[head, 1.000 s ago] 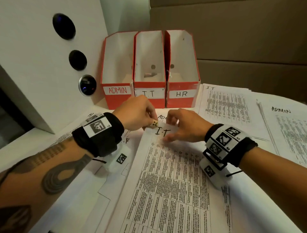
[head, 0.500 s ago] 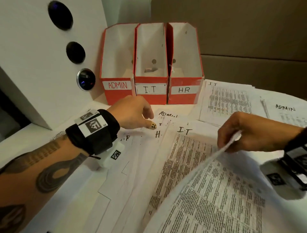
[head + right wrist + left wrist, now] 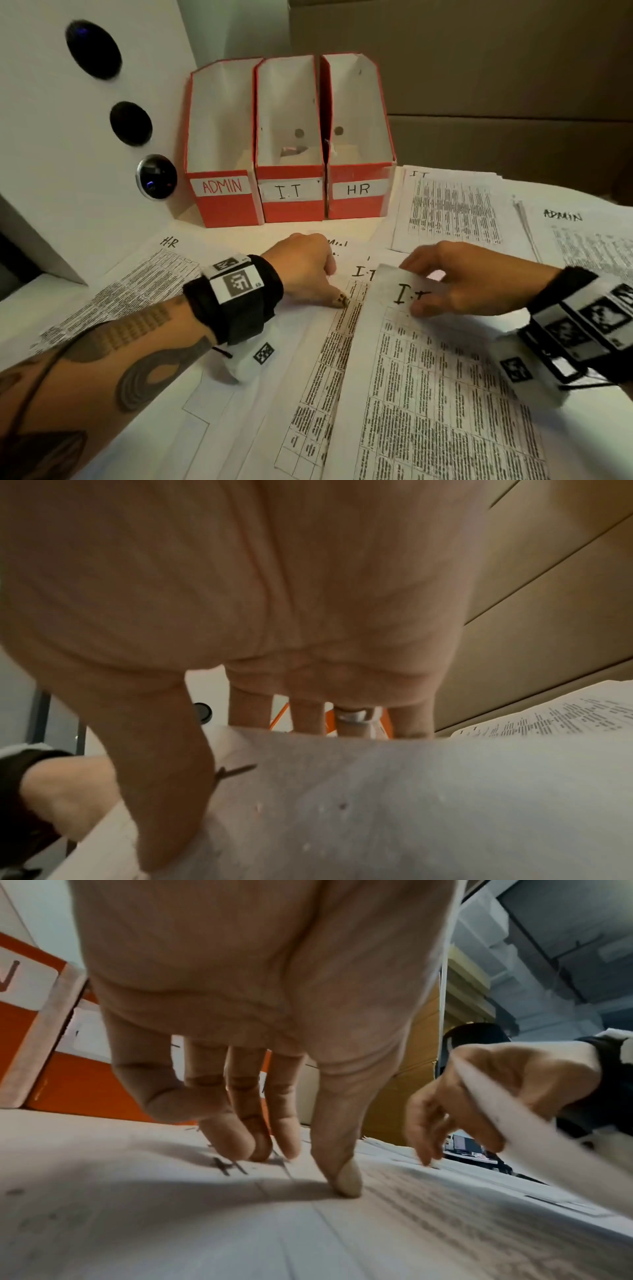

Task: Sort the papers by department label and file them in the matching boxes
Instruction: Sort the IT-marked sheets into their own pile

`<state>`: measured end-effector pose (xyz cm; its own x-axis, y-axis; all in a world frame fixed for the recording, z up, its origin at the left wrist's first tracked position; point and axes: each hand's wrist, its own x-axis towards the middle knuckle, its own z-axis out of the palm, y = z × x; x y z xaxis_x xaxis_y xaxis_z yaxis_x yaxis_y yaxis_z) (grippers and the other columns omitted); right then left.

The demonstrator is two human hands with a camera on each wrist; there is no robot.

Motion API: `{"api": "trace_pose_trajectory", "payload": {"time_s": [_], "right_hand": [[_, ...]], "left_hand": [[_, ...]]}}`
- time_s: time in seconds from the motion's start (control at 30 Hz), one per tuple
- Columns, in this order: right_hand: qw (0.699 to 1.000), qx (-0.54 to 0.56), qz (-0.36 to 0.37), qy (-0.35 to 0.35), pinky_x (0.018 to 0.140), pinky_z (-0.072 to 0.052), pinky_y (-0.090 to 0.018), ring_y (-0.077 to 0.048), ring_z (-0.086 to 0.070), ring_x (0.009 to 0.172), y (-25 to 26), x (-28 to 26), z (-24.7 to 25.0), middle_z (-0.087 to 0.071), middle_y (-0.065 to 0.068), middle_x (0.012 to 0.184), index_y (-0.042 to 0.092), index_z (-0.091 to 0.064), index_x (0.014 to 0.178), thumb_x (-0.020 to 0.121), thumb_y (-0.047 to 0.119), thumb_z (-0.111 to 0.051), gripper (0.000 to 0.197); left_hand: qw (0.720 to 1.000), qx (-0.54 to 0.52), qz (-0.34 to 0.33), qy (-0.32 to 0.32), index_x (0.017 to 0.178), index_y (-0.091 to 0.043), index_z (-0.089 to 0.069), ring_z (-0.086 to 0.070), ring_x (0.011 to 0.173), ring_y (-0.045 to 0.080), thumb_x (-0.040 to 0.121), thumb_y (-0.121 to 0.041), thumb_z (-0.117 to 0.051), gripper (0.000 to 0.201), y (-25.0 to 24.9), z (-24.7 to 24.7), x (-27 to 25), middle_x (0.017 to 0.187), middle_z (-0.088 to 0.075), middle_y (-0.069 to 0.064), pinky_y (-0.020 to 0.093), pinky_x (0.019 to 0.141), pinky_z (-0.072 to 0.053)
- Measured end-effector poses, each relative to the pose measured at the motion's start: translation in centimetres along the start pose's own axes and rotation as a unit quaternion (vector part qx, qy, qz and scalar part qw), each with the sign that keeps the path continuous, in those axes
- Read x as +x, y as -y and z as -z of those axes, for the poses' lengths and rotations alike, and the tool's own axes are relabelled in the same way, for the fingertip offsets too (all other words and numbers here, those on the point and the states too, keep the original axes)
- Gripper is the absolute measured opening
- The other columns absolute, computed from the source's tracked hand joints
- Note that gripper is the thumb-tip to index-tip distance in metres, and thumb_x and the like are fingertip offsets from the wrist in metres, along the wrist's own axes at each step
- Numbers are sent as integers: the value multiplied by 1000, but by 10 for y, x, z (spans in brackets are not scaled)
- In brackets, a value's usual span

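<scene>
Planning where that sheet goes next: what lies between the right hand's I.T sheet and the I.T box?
In the head view, loose papers and bare table lie between the I.T sheet in the right hand and the I.T box.

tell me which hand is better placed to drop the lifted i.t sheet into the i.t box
Right. The right hand already pinches the top edge of the I.T sheet, raised off the pile. The left hand presses fingertips down on the papers beneath. The I.T box stands straight ahead.
</scene>
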<state>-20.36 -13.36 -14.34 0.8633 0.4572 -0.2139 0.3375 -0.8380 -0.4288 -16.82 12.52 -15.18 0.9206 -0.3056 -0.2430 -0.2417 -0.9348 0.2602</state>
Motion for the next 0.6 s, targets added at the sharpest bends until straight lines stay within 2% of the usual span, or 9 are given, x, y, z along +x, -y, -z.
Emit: {"api": "trace_pose_trajectory", "payload": {"time_s": [0.07, 0.1, 0.13, 0.2, 0.3, 0.43, 0.5, 0.53, 0.6], "right_hand": [[998, -61, -23, -7, 114, -43, -34, -8, -51, 133, 4, 8, -5, -51, 17, 146, 29, -67, 130, 89, 45, -77, 45], [996, -80, -31, -9, 115, -42, -35, -12, -48, 135, 5, 13, -9, -48, 14, 150, 29, -68, 128, 89, 45, -77, 43], [995, -91, -34, -14, 114, -43, -37, -14, -49, 134, 6, 16, -13, -49, 12, 149, 32, -69, 121, 88, 44, -79, 36], [993, -103, -42, -31, 106, -50, -40, -17, -55, 123, 7, 21, -18, -57, 8, 139, 35, -69, 104, 84, 42, -83, 27], [992, -95, -55, -63, 89, -55, -33, -13, -58, 104, 8, 20, -18, -60, 8, 121, 29, -73, 107, 81, 31, -88, 30], [991, -27, -15, -128, 69, -49, -19, -1, -63, 83, 2, 3, -9, -65, 17, 100, 32, -70, 84, 75, 14, -91, 29], [991, 28, 12, -134, 65, -51, -19, -3, -67, 76, -6, -11, -2, -71, 14, 83, 29, -68, 79, 69, 6, -93, 36], [988, 63, 26, -137, 65, -53, -20, -6, -69, 75, -10, -19, 2, -72, 12, 80, 26, -67, 79, 66, 0, -94, 39], [981, 114, 38, -152, 66, -56, -19, -9, -71, 77, -20, -31, 8, -74, 11, 83, 22, -68, 81, 65, -8, -92, 41]], "left_hand": [[1000, 22, -19, 13, 148, -23, -53, -58, 125, 19, 71, -59, -91, 93, -3, -4, 0, 139, -59, -4, 36, 106, -50], [999, 33, -25, 22, 157, -24, -42, -53, 134, 21, 69, -59, -92, 106, -5, -5, 1, 149, -52, -3, 40, 113, -47], [998, 39, -28, 31, 161, -25, -33, -49, 140, 23, 68, -57, -94, 116, -6, -5, 3, 155, -46, -2, 43, 117, -45], [998, 40, -29, 50, 164, -27, -29, -47, 142, 25, 65, -54, -96, 123, -7, -1, 7, 156, -42, -2, 45, 118, -43], [995, 8, -35, 93, 160, -26, -35, -51, 136, 23, 63, -45, -100, 119, -1, 8, 12, 151, -49, -3, 43, 116, -44], [993, -14, -52, 102, 149, -27, -48, -57, 123, 21, 68, -28, -99, 96, 12, 12, 9, 135, -59, -8, 42, 110, -47], [993, -25, -65, 100, 155, -29, -40, -56, 121, 16, 71, -28, -97, 102, 17, 12, 7, 138, -54, -13, 35, 103, -48], [992, -23, -75, 94, 156, -30, -39, -54, 115, 11, 74, -31, -95, 100, 18, 12, 5, 137, -51, -16, 29, 94, -46], [993, -1, -99, 72, 149, -32, -51, -49, 106, 6, 83, -41, -87, 75, 20, 11, 5, 136, -51, -15, 24, 85, -40]]}}
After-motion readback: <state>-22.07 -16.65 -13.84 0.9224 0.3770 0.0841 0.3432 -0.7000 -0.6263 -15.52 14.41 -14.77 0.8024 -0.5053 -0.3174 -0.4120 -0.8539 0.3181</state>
